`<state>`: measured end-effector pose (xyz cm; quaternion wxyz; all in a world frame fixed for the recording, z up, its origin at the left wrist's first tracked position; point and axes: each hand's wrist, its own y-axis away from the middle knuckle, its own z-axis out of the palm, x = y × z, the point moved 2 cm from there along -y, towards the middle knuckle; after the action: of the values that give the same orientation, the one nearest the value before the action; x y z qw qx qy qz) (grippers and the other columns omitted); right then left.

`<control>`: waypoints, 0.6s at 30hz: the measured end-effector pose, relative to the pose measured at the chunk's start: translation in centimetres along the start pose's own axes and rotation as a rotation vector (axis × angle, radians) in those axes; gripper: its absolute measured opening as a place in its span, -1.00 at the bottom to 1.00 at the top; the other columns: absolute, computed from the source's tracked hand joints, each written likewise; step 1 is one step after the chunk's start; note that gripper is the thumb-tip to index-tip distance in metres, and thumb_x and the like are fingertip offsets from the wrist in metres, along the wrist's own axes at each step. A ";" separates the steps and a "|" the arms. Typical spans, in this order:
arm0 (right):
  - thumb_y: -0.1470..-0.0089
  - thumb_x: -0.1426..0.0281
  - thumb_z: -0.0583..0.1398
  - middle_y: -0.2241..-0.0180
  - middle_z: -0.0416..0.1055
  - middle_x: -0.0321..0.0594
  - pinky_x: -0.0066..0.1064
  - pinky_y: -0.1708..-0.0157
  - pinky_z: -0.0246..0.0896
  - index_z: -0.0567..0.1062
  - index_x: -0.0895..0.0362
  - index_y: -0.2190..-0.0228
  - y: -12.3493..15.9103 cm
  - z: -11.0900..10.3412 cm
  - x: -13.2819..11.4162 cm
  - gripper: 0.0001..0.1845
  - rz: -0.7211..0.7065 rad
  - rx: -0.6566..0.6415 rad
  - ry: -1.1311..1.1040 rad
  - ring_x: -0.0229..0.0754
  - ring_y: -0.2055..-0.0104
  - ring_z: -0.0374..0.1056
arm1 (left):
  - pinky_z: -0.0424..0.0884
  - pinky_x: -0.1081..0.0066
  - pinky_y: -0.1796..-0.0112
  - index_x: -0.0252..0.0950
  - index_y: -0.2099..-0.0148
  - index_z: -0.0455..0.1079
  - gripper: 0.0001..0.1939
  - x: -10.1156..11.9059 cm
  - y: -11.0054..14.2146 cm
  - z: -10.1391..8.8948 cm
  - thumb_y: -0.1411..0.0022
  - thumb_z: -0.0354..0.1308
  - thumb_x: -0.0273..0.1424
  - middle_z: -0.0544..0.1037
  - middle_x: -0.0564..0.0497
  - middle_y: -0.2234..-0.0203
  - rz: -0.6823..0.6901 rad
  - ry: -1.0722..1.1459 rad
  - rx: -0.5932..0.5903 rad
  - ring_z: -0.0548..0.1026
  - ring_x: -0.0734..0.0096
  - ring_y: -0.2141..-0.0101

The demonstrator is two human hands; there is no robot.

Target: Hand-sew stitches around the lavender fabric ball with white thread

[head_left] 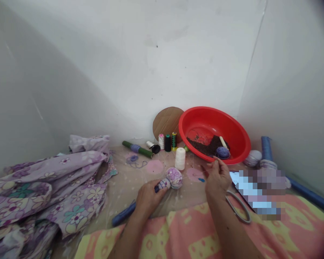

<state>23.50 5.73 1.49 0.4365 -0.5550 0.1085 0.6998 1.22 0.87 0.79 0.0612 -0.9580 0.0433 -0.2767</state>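
The left hand (149,197) closes around the stem end of a floral cloth ball (174,178), held just above the work surface (121,187), near a white thread cone (180,159). The right hand (218,176) is raised with thumb and fingertips pinched together in front of the red basin (213,135); whatever sits between them is too small to tell. Purple yarn (223,153) lies in the basin with dark, crumbly material. Smaller thread spools stand by a cardboard disc (166,122), and floral fabric (78,194) is heaped at the left.
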 end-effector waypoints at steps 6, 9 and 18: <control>0.05 0.20 0.05 0.51 0.25 -0.32 -0.40 0.44 0.24 0.37 0.18 0.24 0.2 -0.3 -2.2 -0.62 -0.029 0.062 0.042 -0.32 0.49 0.20 | 0.19 0.51 0.36 -0.20 0.15 0.38 -0.63 0.0 0.0 0.0 -0.05 -0.04 -0.17 0.50 0.02 0.27 0.021 0.019 0.000 0.41 0.35 0.28; 0.02 0.21 0.02 0.49 0.26 -0.27 -0.37 0.40 0.22 0.39 0.20 0.26 0.2 -0.5 -3.2 -0.63 -0.138 0.110 0.151 -0.31 0.48 0.18 | 0.19 0.51 0.36 -0.21 0.17 0.39 -0.64 0.0 0.0 -0.1 -0.05 -0.05 -0.17 0.51 0.02 0.30 0.014 0.030 -0.007 0.41 0.35 0.30; 0.03 0.24 0.03 0.50 0.35 -0.24 -0.39 0.38 0.20 0.41 0.17 0.27 1.7 0.5 -1.4 -0.66 -0.205 -0.179 0.245 -0.27 0.46 0.26 | 0.18 0.51 0.36 -0.14 0.09 0.35 -0.60 -0.4 -0.3 -0.4 -0.07 -0.08 -0.13 0.50 0.02 0.25 -0.036 -0.021 -0.029 0.42 0.33 0.26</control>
<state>21.97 4.32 2.35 0.4378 -0.6809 0.0409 0.5857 0.67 1.15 0.89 0.0430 -0.9623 0.0293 -0.2669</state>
